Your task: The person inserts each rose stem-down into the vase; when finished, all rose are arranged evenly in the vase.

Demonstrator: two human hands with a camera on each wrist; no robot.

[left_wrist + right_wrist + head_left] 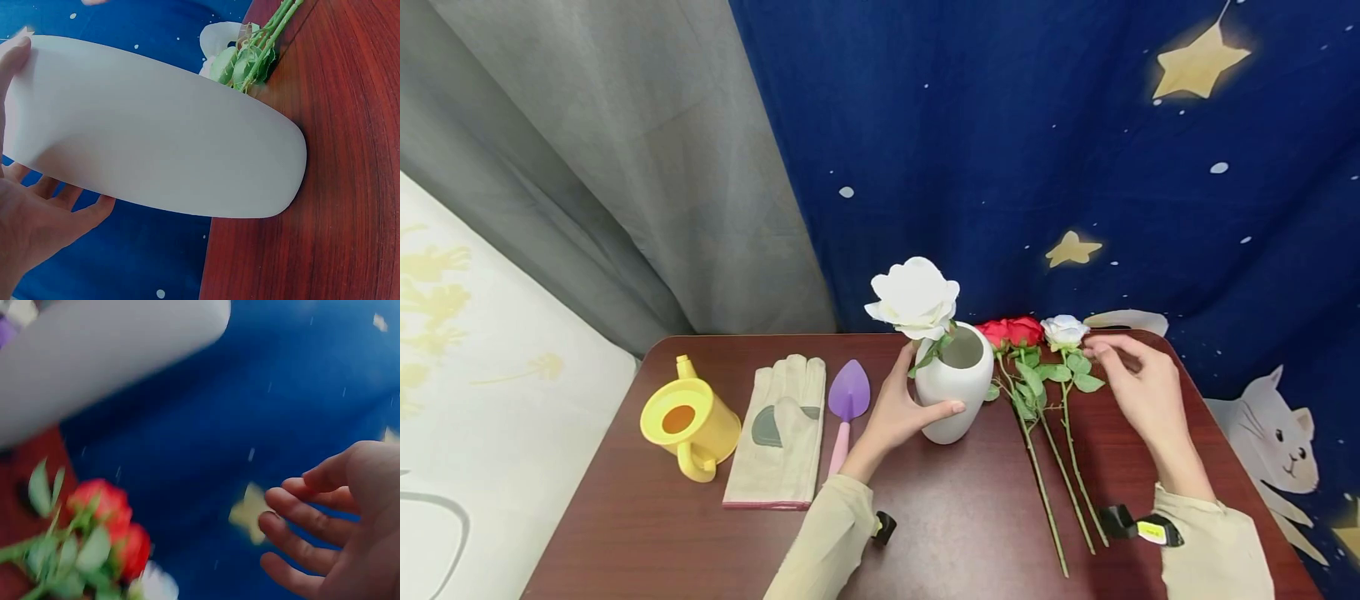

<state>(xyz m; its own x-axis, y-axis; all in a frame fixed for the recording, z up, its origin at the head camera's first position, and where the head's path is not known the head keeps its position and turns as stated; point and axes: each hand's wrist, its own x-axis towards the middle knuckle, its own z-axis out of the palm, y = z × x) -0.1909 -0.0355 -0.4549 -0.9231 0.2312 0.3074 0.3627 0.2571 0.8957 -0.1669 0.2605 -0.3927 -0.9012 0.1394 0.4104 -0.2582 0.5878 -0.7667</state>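
My left hand [898, 411] grips a white vase [957, 392] from its left side, the thumb across the front and the other fingers behind. The vase stands upright on the brown table, as its base in the left wrist view [275, 169] shows. A large white rose [916, 298] rises from the vase's mouth and leans left. My right hand [1138, 387] is held beside a smaller white rose [1064, 332] lying on the table, its fingers loosely bent. In the right wrist view nothing is between those fingers [306, 544]. Two red roses [1011, 332] lie just left of that white one.
A yellow watering can [718, 429] stands at the table's left. Beside it lie folded cream gloves [782, 442] and a purple trowel [850, 392]. Long rose stems [1037, 483] stretch toward the table's front. A dark blue curtain [962, 167] hangs behind the back edge.
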